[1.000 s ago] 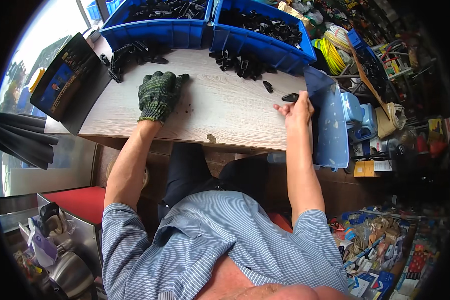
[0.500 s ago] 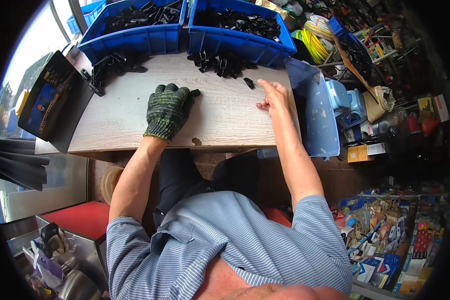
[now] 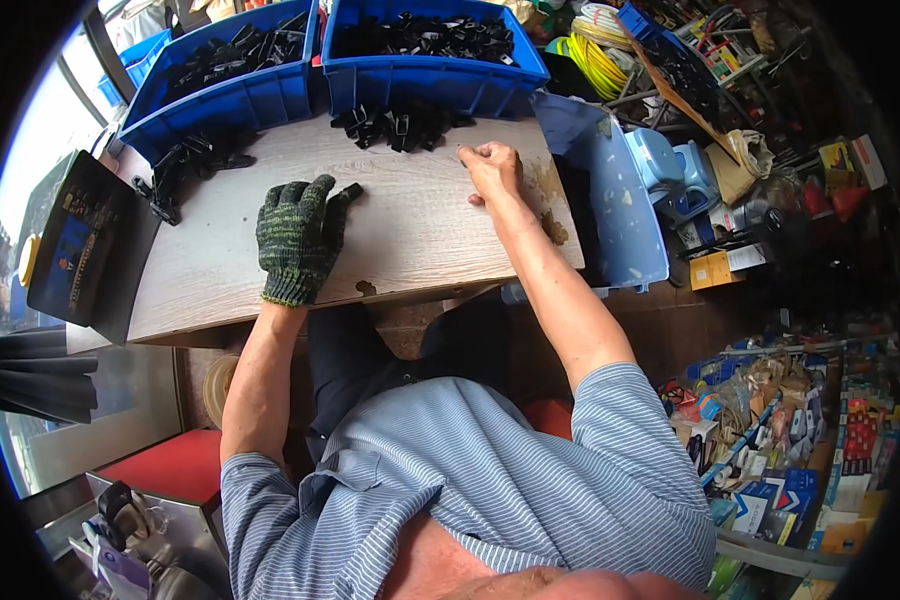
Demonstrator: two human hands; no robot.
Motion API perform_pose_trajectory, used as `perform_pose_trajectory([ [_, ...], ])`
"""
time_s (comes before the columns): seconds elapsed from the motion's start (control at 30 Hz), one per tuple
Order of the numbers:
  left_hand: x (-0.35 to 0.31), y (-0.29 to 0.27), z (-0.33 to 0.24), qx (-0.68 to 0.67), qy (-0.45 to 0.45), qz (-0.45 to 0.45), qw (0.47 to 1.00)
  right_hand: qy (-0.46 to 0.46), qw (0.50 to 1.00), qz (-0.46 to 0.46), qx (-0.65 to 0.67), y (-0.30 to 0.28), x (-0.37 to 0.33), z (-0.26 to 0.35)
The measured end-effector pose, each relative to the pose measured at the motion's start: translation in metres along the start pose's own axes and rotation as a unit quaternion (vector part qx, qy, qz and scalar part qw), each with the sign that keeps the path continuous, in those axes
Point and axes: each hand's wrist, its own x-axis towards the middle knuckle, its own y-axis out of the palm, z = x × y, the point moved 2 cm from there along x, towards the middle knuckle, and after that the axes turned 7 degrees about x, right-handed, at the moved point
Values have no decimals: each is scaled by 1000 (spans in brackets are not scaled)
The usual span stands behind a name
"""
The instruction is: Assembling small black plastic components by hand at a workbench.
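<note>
Head view: gloved left hand [image 3: 295, 232] clasps black part [image 3: 350, 192] at thumb side, likely steadying it.
Right hand [image 3: 495, 172] curled, contents unclear; black-part pile [image 3: 402, 130] within reach.

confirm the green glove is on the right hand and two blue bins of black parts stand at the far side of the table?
No: the head view shows the green glove on the left hand. Two blue bins of black parts do stand at the far side of the table.

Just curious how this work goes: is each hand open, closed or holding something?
Left hand: holding a small black part at its thumb side.
Right hand: partly curled; whether it holds anything cannot be told.
</note>
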Motion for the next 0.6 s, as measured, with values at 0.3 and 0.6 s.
perform_pose_trajectory([
  [0.3, -8, 35, -75, -87, -61, 122, 987, -65, 940, 122, 311, 55, -72, -21],
  [0.6, -17, 34, -72, -94, -69, 64, 991, -60, 944, 210, 246, 41, -88, -9],
])
